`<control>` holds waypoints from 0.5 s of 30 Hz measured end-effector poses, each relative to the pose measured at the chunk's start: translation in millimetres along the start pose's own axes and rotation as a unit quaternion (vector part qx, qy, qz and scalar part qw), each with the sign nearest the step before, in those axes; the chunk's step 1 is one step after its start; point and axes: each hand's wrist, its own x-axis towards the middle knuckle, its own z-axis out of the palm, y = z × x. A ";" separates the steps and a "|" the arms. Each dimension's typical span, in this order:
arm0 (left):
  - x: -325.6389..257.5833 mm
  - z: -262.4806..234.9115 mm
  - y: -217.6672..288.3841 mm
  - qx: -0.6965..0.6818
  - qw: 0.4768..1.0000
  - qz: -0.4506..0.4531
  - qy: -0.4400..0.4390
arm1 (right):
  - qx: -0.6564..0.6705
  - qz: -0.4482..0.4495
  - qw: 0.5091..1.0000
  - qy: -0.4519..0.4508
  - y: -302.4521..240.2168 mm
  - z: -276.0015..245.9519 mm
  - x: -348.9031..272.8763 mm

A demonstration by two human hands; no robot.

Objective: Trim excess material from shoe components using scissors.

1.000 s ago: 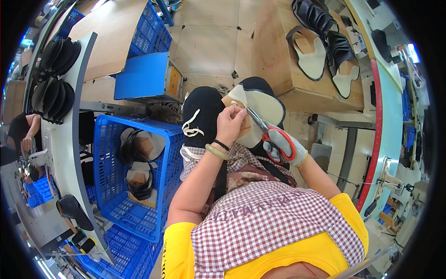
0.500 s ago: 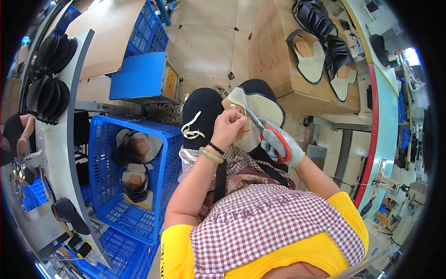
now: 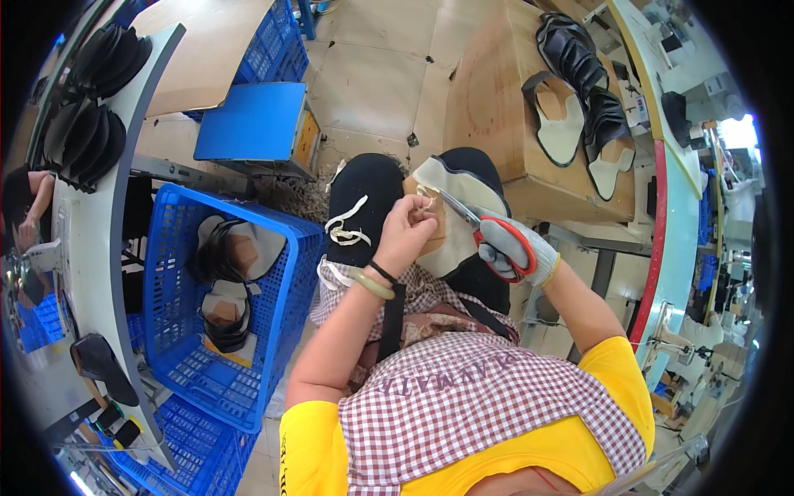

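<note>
A cream shoe upper lining with dark edging [image 3: 473,188] lies across my right thigh. My left hand [image 3: 403,236], bare with a bangle and a dark band at the wrist, is closed in a pinch on a thin cream strip [image 3: 425,194] at the lining's left edge. Red-handled scissors [image 3: 460,208] are gripped in my right hand [image 3: 539,255], which wears a grey-white glove. Their blades point up and left, with the tips close to the strip and my left fingertips. Whether the blades touch the strip cannot be made out.
White scraps [image 3: 347,231] rest on my left thigh. At my left stands a blue crate [image 3: 285,310] holding shoe uppers. More uppers [image 3: 558,124] sit on a cardboard box [image 3: 488,124] ahead right. A blue-topped stool [image 3: 248,124] stands ahead; benches flank both sides.
The view has shifted slightly. My right hand and the scissors have moved a little up and right. My left hand still pinches at the upper's edge.
</note>
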 end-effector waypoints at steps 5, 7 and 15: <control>4.0 30.1 -2.6 0.037 0.985 0.046 0.163 | -0.030 0.004 0.999 -0.009 -5.5 -0.4 -1.7; 13.0 31.7 0.1 0.182 0.961 0.062 0.200 | -0.045 0.005 0.999 -0.009 -8.6 1.3 -3.7; 32.1 19.7 -7.5 0.057 0.987 -0.013 0.149 | -0.080 0.050 0.995 0.016 -17.4 -0.2 -1.7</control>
